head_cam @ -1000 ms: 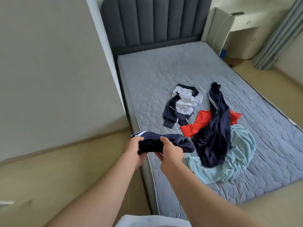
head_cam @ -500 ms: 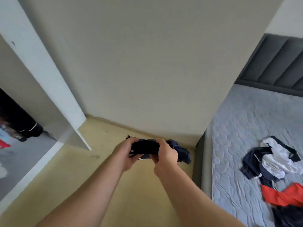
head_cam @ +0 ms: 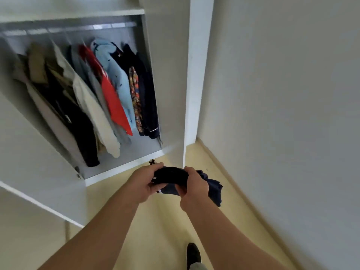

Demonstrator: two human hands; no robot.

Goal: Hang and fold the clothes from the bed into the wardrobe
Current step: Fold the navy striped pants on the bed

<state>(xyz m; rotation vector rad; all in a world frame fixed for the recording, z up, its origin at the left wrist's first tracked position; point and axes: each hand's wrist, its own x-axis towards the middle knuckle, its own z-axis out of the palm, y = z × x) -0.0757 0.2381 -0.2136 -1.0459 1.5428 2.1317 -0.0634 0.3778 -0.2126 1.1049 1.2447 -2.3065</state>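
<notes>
I hold a folded navy garment [head_cam: 211, 187] with a thin white stripe in front of me, above the floor. My left hand [head_cam: 143, 181] grips its left end and my right hand [head_cam: 194, 185] grips its right part, with loose cloth hanging past my right wrist. The open white wardrobe [head_cam: 191, 75] stands ahead on the left. Several clothes hang from its rail [head_cam: 78, 28], among them a beige coat [head_cam: 93, 110], a red top [head_cam: 114, 100], a light blue garment [head_cam: 118, 78] and a dark navy one [head_cam: 149, 102]. The bed is out of view.
A white wardrobe door [head_cam: 39, 184] stands open at the lower left. A plain wall [head_cam: 282, 94] runs along the right. The floor [head_cam: 165, 227] is yellowish, and my dark-socked foot [head_cam: 193, 253] shows at the bottom.
My view has swung left from the bed to the open wardrobe. Both hands have kept their grip on the folded navy garment and carried it along.
</notes>
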